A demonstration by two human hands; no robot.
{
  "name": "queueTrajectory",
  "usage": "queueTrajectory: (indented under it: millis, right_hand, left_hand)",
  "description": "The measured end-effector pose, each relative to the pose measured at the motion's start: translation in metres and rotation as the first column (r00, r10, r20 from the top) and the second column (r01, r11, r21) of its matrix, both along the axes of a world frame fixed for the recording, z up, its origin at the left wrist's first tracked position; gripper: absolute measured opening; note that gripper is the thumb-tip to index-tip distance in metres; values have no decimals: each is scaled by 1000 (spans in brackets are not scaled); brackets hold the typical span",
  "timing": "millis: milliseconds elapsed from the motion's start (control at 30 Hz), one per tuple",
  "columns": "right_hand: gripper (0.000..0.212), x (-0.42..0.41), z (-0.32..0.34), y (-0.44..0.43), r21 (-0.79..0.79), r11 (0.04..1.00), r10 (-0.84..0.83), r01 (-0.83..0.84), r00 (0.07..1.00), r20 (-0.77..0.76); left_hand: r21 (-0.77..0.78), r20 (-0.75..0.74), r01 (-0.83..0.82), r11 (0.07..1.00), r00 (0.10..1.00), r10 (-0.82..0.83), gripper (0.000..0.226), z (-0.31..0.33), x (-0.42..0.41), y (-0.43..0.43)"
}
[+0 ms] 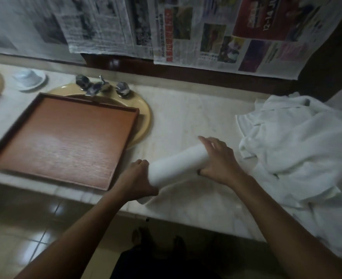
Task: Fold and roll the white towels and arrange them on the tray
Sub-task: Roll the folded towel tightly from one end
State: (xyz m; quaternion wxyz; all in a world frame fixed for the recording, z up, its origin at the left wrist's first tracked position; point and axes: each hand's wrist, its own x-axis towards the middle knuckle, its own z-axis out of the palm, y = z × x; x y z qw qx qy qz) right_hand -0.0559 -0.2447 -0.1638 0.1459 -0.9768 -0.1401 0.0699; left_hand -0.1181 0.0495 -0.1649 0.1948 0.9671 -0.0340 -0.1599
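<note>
So the rolled towel point(178, 164) is plain white with no pattern, and the loose towel pile point(299, 150) is the same white with greyish shadows in its folds. Your tray point(65, 137) is reddish-brown with a fine wood grain and a darker brown rim. The counter point(186, 117) is pale cream stone with faint veining. The sink point(144, 117) is a mustardy beige, the taps point(97, 86) are shiny silver and the little dish point(30, 79) is white. The newspapers point(186, 33) are mostly grey and black print, plus one big red block and a few colour photos. The floor tiles point(25, 218) look glossy greenish-beige.
</note>
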Motion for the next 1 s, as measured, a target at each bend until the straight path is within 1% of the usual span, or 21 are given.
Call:
queueTrajectory:
  millis: [33, 67, 100, 133, 167, 200, 233, 267, 333, 367, 400, 433, 467, 500, 567, 633, 700, 833, 867, 933, 1000]
  right_hand:
    - [114, 0, 2, 10, 159, 978, -141, 137, 990, 13]
    - [112, -2, 5, 24, 328, 906, -269, 267, 962, -38]
    - [108, -3, 7, 40, 466, 796, -358, 387, 921, -153]
    - [102, -6, 8, 57, 550, 682, -376, 482, 876, -301]
    - [97, -10, 12, 76, 574, 604, -333, 553, 829, -449]
    - [95, -13, 16, 100, 571, 569, -250, 592, 786, -565]
    - [94, -13, 22, 125, 561, 555, -149, 614, 738, -658]
    - [88, -12, 29, 148, 565, 531, -43, 632, 686, -727]
    - [70, 1, 39, 197, 601, 422, 141, 679, 606, -783]
    - [69, 9, 43, 220, 611, 348, 197, 711, 581, -789]
    - [72, 18, 49, 242, 608, 275, 233, 744, 562, -793]
    - [75, 28, 50, 261, 605, 226, 243, 764, 557, -794]
    - [75, 38, 50, 276, 608, 202, 229, 768, 567, -792]
    - [75, 47, 52, 294, 608, 193, 197, 770, 577, -793]
    - [76, 64, 49, 321, 584, 197, 140, 788, 567, -812]
    - [80, 78, 42, 339, 546, 232, 107, 805, 537, -837]
    - [95, 90, 30, 351, 511, 254, 71, 821, 511, -857]
    - [144, 112, -13, 355, 443, 287, -24, 849, 469, -883]
    - [150, 114, -19, 355, 434, 297, -47, 851, 467, -883]
    - [143, 109, -9, 357, 432, 321, -101, 843, 484, -869]
    - [125, 107, 1, 360, 430, 365, -167, 826, 512, -843]
  left_hand:
    - [-24, 33, -55, 998, 998, 56, 77, 5, 0, 12]
    - [-44, 70, -110, 993, 991, 113, 81, 11, 0, 25]
    - [-58, 98, -163, 985, 981, 168, 83, 16, -1, 38]
    - [-71, 114, -216, 974, 968, 224, 82, 21, 0, 49]
    - [-82, 127, -269, 960, 952, 277, 79, 25, -1, 59]
    - [-86, 141, -318, 944, 934, 327, 77, 29, -2, 71]
    - [-84, 153, -360, 929, 917, 369, 76, 32, -3, 82]
    - [-83, 160, -396, 915, 901, 404, 76, 34, -4, 89]
    - [-84, 170, -451, 889, 872, 459, 76, 36, -8, 108]
    - [-85, 168, -470, 879, 862, 477, 77, 37, -10, 117]
    - [-87, 167, -486, 870, 854, 493, 78, 37, -11, 127]
    - [-93, 161, -499, 862, 846, 508, 79, 38, -12, 136]
    - [-100, 149, -511, 854, 841, 521, 79, 37, -12, 144]
    - [-98, 140, -517, 851, 839, 526, 78, 38, -11, 156]
    - [-70, 122, -515, 854, 846, 520, 78, 35, -6, 177]
    - [-41, 101, -507, 861, 855, 508, 80, 29, -1, 191]
    - [-23, 59, -501, 865, 863, 502, 82, 18, 3, 201]
    - [-38, -57, -481, 876, 876, 479, 86, -4, 8, 211]
    - [-56, -75, -468, 882, 883, 464, 87, -8, 9, 213]
    - [-96, -122, -448, 889, 891, 436, 89, -16, 13, 215]
    - [-141, -184, -444, 885, 890, 417, 95, -21, 18, 217]
